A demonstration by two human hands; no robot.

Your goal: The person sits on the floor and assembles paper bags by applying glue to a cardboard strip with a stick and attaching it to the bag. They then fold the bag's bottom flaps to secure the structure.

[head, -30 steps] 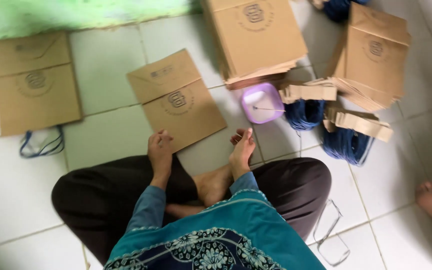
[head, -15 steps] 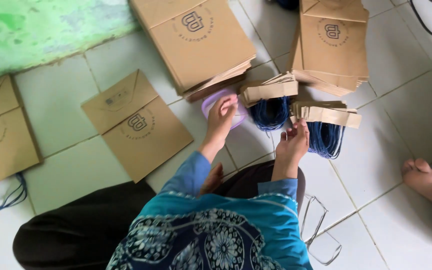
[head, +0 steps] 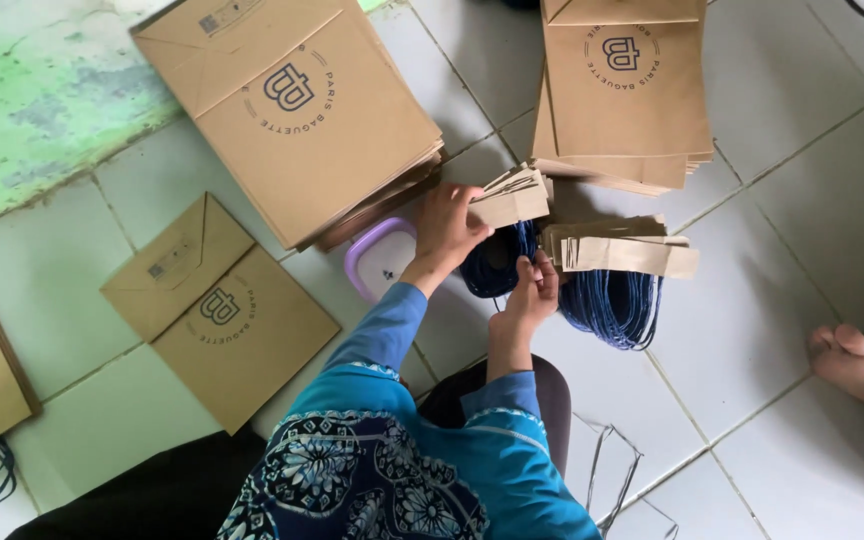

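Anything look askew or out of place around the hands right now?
Nothing looks spilled or damaged. The left hand grips a paper-banded bundle of blue cord handles; the right hand touches its cords. The nearest stack of brown paper bags is fanned unevenly at its lower edge, partly covering a purple-lidded container.

Bag stacks [head: 302, 110] and [head: 624, 90] hem both hands' far side. Handle bundles [head: 607, 290] crowd right; tub [head: 380, 258] left. Bare tile [head: 812, 210] open beyond, up to foot [head: 852, 360].
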